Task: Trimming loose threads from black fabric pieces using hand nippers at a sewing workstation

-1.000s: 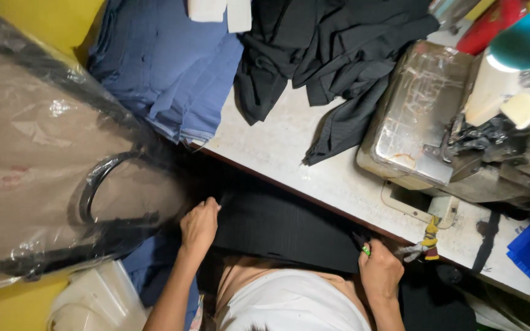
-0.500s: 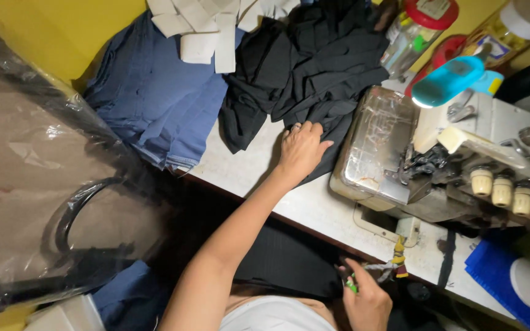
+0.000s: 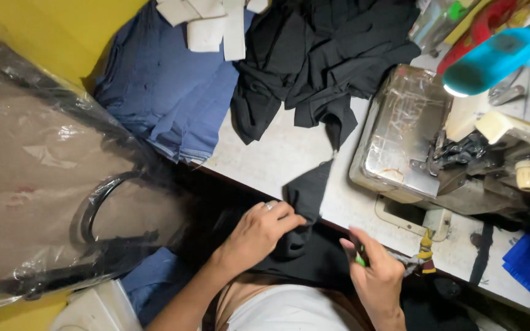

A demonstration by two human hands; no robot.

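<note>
Black piece at the desk's near edge

My left hand (image 3: 259, 233) pinches the black fabric piece (image 3: 307, 202); my right hand (image 3: 375, 273) closes round green-handled snips (image 3: 359, 257).

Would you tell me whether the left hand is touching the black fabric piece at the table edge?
Touching: the head view shows the left hand pinching the black fabric piece, its fingers closed over the cloth.

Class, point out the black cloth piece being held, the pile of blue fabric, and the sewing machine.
black cloth piece (image 3: 310, 193), head view, on its upper flap above the table edge.
pile of blue fabric (image 3: 167, 92), head view, middle of the top layer.
sewing machine (image 3: 400, 132), head view, shiny metal cover.
</note>
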